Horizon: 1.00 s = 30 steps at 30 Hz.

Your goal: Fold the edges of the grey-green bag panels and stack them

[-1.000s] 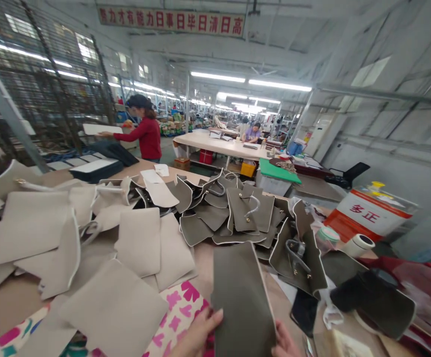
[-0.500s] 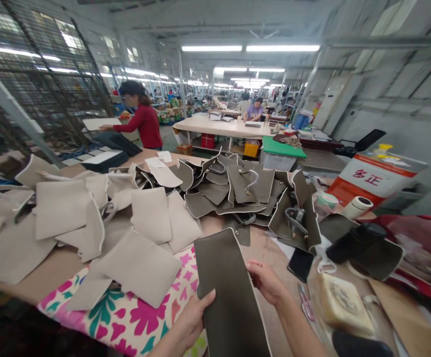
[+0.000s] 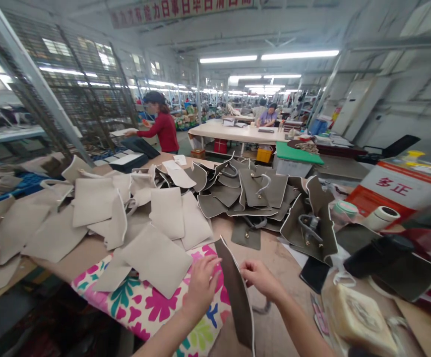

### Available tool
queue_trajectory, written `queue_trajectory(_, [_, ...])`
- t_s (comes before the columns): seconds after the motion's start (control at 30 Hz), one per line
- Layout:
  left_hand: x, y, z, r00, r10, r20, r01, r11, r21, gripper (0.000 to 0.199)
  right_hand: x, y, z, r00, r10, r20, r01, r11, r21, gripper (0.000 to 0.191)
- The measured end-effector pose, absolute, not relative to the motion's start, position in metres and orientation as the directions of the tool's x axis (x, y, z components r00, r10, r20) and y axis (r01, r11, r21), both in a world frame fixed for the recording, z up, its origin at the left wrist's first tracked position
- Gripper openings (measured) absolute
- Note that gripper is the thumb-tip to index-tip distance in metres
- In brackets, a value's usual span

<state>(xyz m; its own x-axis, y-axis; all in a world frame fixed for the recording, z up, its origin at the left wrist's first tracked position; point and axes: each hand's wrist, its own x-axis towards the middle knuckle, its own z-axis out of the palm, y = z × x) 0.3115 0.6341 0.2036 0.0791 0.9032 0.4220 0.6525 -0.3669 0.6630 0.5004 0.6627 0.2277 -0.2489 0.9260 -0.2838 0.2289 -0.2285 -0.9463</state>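
A dark olive leather-like bag panel (image 3: 233,292) with pale edges stands tilted nearly edge-on in front of me. My right hand (image 3: 262,280) pinches its right edge with thumb and fingers. Beside its left face, my left hand (image 3: 202,282) is open with the fingers stretched out; whether the fingertips touch the panel I cannot tell. Part of a grey handle (image 3: 263,308) pokes out behind the panel, below my right hand. Under my left forearm lies a floral cloth (image 3: 155,317), with a beige panel (image 3: 159,260) resting on its far part.
Beige bag pieces (image 3: 92,202) pile up on the left, olive bag pieces (image 3: 263,188) at the back. On the right are a phone (image 3: 314,272), scissors (image 3: 320,317), a yellowish block (image 3: 362,317), a black bottle (image 3: 379,255) and a red-white can (image 3: 397,186). A person in red (image 3: 165,130) works beyond.
The panel has turned from face-on to nearly edge-on. My left hand has let go of its left edge and opened, while my right hand still grips it. The view has swung left.
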Motion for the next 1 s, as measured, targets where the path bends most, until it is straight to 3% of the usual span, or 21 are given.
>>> queue_trajectory(0.07, [0.318,0.635,0.218,0.355,0.781,0.514,0.698,-0.587,0.409,0.022,0.493,0.663,0.219,-0.277,0.92,-0.277,0.268,-0.203,-0.942,0.007])
queue_trajectory(0.13, [0.324,0.635,0.224,0.506,0.706,0.495,0.71,-0.667,0.227,0.021,0.489,0.661,0.211,-0.306,0.91,-0.28,0.298,-0.188,-0.936,0.007])
queue_trajectory(0.27, [0.325,0.633,0.221,0.652,0.645,0.4,0.683,-0.728,0.061,0.02,0.487,0.652,0.203,-0.351,0.878,-0.326,0.336,-0.207,-0.919,0.006])
queue_trajectory(0.43, [0.313,0.626,0.214,0.794,0.536,0.286,0.564,-0.825,-0.021,0.019,0.485,0.639,0.194,-0.403,0.819,-0.408,0.347,-0.275,-0.897,0.004])
queue_trajectory(0.63, [0.309,0.615,0.197,0.805,0.559,0.197,0.574,-0.819,-0.023,0.013,0.483,0.628,0.178,-0.463,0.767,-0.444,0.404,-0.263,-0.876,0.003])
queue_trajectory(1.0, [0.315,0.607,0.174,0.834,0.55,0.045,0.548,-0.835,0.044,0.014,0.471,0.622,0.159,-0.488,0.816,-0.311,0.665,0.116,-0.737,0.014])
